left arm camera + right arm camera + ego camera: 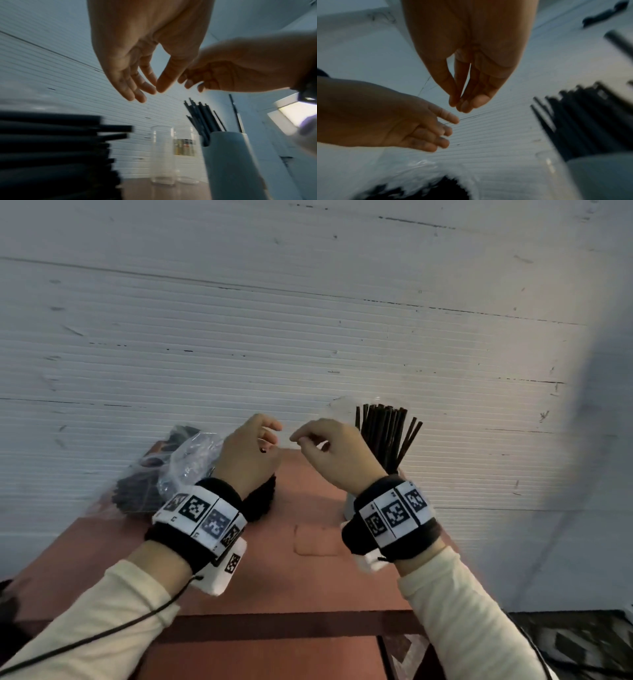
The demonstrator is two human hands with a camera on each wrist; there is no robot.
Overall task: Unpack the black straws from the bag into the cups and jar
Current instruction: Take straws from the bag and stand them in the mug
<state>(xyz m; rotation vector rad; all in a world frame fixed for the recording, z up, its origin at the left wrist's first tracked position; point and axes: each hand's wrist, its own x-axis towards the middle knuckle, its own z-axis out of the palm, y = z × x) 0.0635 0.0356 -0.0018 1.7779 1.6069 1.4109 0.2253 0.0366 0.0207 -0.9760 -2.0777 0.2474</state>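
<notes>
We have both hands raised above the table (pixel 318 583), fingertips nearly meeting, and neither holds anything: the left hand (pixel 248 455) hangs with loose, nearly straight fingers, and the right hand (pixel 334 455) has its thumb and fingers drawn lightly together around nothing we can see. The bag (pixel 164 474) lies at about eight o'clock from the left hand, just beside that wrist, with straws (pixel 51 142) still in it; in the left wrist view they lie flat, their ends pointing toward the cups. At three o'clock from the right hand a grey cup (pixel 228 159) already stands full of upright straws. Two clear containers (pixel 163 155) stand empty beside it. We judge the left hand the nearer to the bag, so it should reach down and back, taking a bunch across its long axis.
</notes>
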